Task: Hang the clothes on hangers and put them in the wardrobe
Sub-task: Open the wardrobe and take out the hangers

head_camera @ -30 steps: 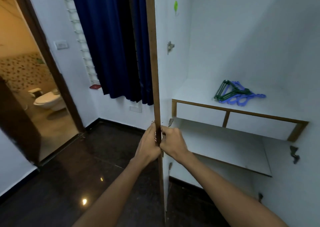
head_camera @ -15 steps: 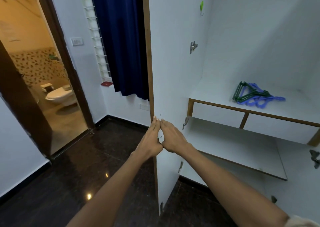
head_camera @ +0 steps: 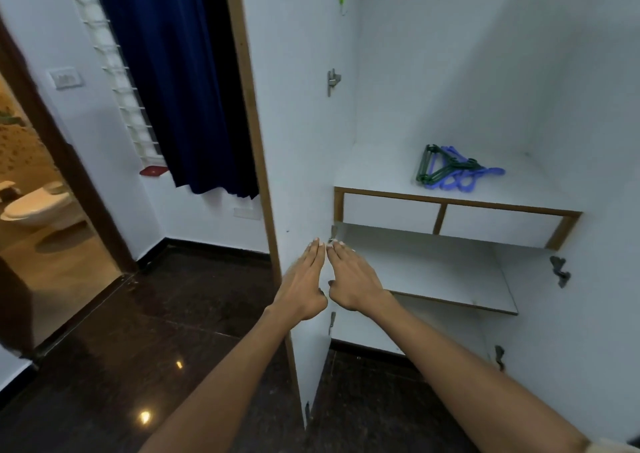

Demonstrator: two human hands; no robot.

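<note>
The white wardrobe stands open, its left door (head_camera: 298, 113) swung wide with a brown edge. My left hand (head_camera: 303, 281) and my right hand (head_camera: 353, 279) lie flat side by side against the inner face of that door, fingers straight, holding nothing. A pile of green and blue plastic hangers (head_camera: 453, 172) lies on the upper shelf (head_camera: 381, 175) inside, up and to the right of my hands. No clothes are in view.
A lower shelf (head_camera: 433, 272) juts out under two white drawer fronts. A dark blue curtain (head_camera: 180, 78) hangs left of the door. Further left an open doorway shows a toilet (head_camera: 34, 206). The floor (head_camera: 156, 331) is dark and glossy.
My hands gripped the door's edge a second ago; they have let go and now lie flat on its inner face. The door has swung further open to the left.
</note>
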